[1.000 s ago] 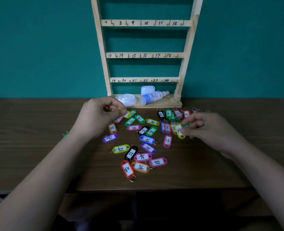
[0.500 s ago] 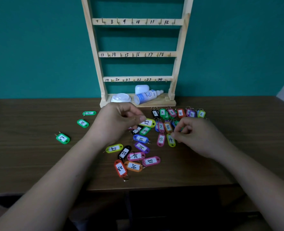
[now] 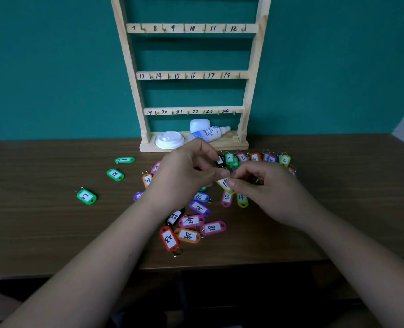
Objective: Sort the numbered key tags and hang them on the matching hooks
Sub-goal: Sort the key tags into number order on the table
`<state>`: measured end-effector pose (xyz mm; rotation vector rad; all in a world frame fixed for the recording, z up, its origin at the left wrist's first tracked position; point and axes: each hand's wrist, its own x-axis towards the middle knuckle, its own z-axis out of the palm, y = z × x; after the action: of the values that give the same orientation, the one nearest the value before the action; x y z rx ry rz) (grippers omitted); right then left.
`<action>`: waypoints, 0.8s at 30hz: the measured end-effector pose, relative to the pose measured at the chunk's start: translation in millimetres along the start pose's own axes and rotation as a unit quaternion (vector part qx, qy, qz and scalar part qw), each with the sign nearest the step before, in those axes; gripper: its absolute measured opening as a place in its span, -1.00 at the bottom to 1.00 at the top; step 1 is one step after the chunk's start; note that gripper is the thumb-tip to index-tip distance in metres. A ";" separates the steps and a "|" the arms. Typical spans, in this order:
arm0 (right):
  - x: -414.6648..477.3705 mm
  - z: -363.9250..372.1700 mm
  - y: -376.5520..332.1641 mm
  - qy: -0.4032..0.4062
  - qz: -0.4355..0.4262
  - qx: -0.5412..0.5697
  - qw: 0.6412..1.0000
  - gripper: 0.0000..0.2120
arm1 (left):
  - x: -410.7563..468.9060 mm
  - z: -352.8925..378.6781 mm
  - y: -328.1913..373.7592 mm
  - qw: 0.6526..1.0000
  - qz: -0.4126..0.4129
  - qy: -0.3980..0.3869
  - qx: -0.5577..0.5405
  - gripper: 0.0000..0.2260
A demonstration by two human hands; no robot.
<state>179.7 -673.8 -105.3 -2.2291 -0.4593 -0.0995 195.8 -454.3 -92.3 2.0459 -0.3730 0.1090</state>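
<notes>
Several coloured numbered key tags lie on the brown table (image 3: pixel 42 223). A yellow tag (image 3: pixel 224 184) hangs just above the pile, pinched between my left hand (image 3: pixel 184 176) and my right hand (image 3: pixel 265 192), whose fingertips meet on it. A row of tags numbered 2, 3, 4 and 6 (image 3: pixel 254 158) lies at the foot of the wooden hook rack (image 3: pixel 253 67). The rack stands upright against the wall, with rows of hooks numbered 7 to 24 in view, all bare. Pink tag 18 (image 3: pixel 213 227), orange 24 (image 3: pixel 187 235) and red 23 (image 3: pixel 169 238) lie nearest me.
Three green tags lie apart on the left: one (image 3: pixel 86 196) near the middle left, one numbered 18 (image 3: pixel 115 174) and a slim one (image 3: pixel 124 160). A white lid (image 3: pixel 169 140), a spray bottle (image 3: pixel 209 133) and a small white case (image 3: pixel 199 125) sit on the rack's base.
My left hand has moved right with the yellow tag, and my right hand has lifted off the pile to meet it. Both now pinch that tag. The camera has also shifted.
</notes>
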 end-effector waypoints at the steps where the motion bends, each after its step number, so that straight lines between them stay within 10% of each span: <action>1: 0.0 -1.2 1.0 -0.001 0.001 0.002 1.000 -0.97 | -0.1 0.4 -0.1 1.000 0.000 -0.005 0.007 -0.71; 24: -3.7 -28.0 25.6 -0.038 0.140 -0.123 0.982 -0.91 | -8.6 -80.8 -44.1 0.985 -0.075 0.060 0.142 -0.77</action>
<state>187.8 -711.0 -106.7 -2.5239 -0.1777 0.0824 207.6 -362.6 -92.1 2.3274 -0.1309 0.2022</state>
